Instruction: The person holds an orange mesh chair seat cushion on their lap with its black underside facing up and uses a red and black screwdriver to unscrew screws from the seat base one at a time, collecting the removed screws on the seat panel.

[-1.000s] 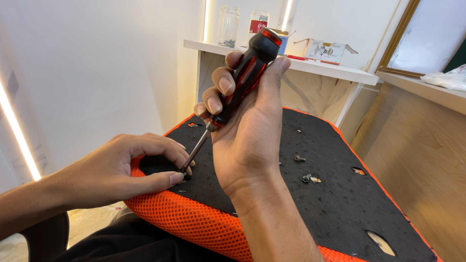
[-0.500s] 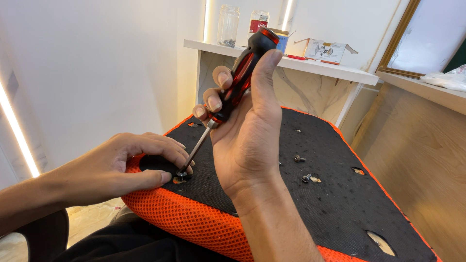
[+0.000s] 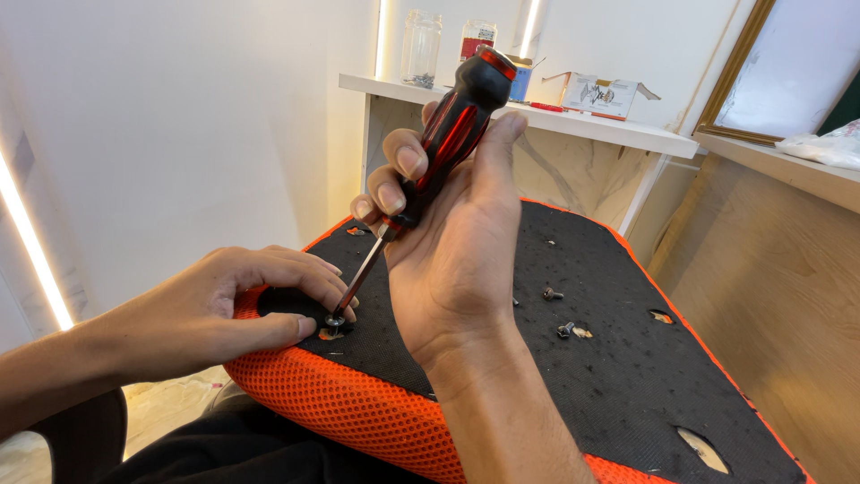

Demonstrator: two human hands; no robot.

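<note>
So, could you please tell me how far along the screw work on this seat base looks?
Done: unclear; two loose screws lie on the seat base. In hand: the right hand holds the screwdriver on a screw steadied by the left hand. Left: open holes along the right edge.

Right grip (image 3: 452, 233) clenched, left (image 3: 224, 309) pinching.

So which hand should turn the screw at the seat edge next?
Right, probably. The right hand grips the screwdriver, its tip on the screw. The left hand steadies beside that screw.
</note>
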